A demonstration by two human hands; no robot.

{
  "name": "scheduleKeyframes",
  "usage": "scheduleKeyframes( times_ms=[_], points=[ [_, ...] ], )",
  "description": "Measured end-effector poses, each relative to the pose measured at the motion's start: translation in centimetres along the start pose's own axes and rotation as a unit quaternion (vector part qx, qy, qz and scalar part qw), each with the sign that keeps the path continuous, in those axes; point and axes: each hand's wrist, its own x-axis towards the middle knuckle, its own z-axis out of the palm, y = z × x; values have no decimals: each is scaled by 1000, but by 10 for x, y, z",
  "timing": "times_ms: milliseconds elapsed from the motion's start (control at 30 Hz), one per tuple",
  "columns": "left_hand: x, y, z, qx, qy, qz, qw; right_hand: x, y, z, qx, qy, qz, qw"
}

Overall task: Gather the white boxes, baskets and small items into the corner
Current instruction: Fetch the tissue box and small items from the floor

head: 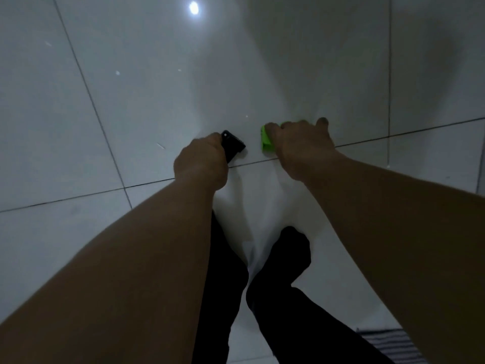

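Observation:
Both of my arms reach down toward a glossy white tiled floor point(157, 88). My left hand point(200, 162) is closed around a small black flat item point(233, 147), whose far end sticks out past my fingers and rests near a tile joint. Just to its right, my right hand point(301, 145) is closed over a small bright green item point(265, 140), only the left end of which shows. The two items lie a short gap apart on the floor. No white boxes or baskets are in view.
Dark grout lines cross the floor. A ceiling light is reflected in the tile point(194, 7) at the top. My legs in dark trousers point(278, 298) stand below my hands. A striped cloth point(388, 345) shows at the lower right edge.

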Motion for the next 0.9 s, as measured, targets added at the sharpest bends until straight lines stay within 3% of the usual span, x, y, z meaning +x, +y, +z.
scheduleKeyframes(
  times_ms=[200,433,667,900],
  points=[
    [-83,-4,-79,-101,19,-26,994,-81,-18,-88,35,17,11,999],
    [-277,-10,-236,-225,88,-49,969,-254,-74,-279,61,57,-32,996],
    [-478,-28,-354,-349,242,-99,900,-411,-154,-420,8,146,-147,978],
    [-604,-105,-344,-413,360,-182,816,-495,-251,-448,-102,205,-278,933]
  ],
)
